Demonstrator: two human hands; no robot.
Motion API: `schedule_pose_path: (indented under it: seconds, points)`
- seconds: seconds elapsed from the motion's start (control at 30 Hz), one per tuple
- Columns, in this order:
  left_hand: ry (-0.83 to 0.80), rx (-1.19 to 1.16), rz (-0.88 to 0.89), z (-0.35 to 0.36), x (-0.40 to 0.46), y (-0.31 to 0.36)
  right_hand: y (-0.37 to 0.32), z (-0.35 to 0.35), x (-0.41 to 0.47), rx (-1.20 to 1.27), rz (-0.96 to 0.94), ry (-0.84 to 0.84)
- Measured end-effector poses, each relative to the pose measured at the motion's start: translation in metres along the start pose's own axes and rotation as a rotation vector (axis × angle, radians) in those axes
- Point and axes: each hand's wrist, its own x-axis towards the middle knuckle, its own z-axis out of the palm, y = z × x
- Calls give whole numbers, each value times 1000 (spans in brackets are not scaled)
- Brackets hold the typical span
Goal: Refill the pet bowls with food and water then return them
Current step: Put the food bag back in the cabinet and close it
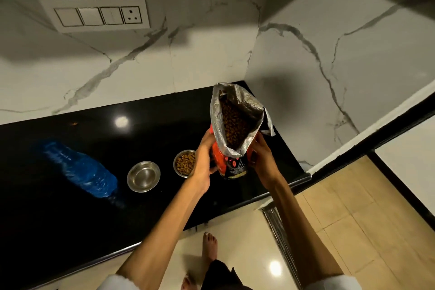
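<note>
Fingers: both hands' fingers (255, 148) are wrapped round an opened bag of kibble (235, 129), left hand (203, 160) on one side, right hand (261, 158) on the other.
Bag: held upright above the black bench (70, 219).
Filled bowl (184, 163): just left of the left fingers.
Empty bowl (143, 176): further left.
Blue bottle (80, 167): lying beyond it.
</note>
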Motion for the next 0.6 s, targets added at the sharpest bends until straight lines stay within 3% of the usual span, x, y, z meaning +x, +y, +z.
schedule_pose_path:
  seconds: [0.3, 0.6]
  points:
    - [39, 69, 97, -2, -46, 29, -45, 20, -38, 47, -125, 2]
    - [-47, 161, 226, 4, -92, 77, -97, 38, -69, 71, -267, -1]
